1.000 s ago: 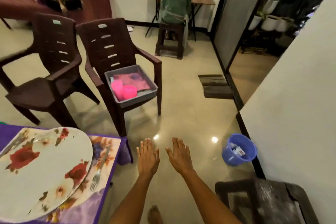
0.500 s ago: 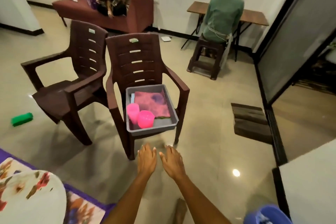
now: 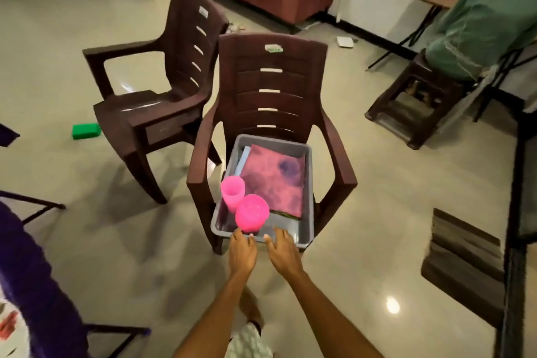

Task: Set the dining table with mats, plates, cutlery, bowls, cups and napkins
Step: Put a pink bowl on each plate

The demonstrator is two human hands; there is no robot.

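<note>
- Head view: hands flat and empty, left hand [image 3: 242, 250] and right hand [image 3: 283, 250] at the near rim of the grey tub [image 3: 308, 180], centre frame.
- Pink bowl [image 3: 251, 213] lay just above the left hand's fingertips, pink cup [image 3: 232, 192] beyond it; left was nearer.

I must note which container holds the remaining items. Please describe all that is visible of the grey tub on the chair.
The grey tub is a rectangular bin that looks like plastic, with a rolled rim. It sits level on the seat of the nearer brown chair. Inside are a pink cup, a pink bowl and a folded pink cloth. Both hands, left and right, reach its near edge, fingers extended.
</note>
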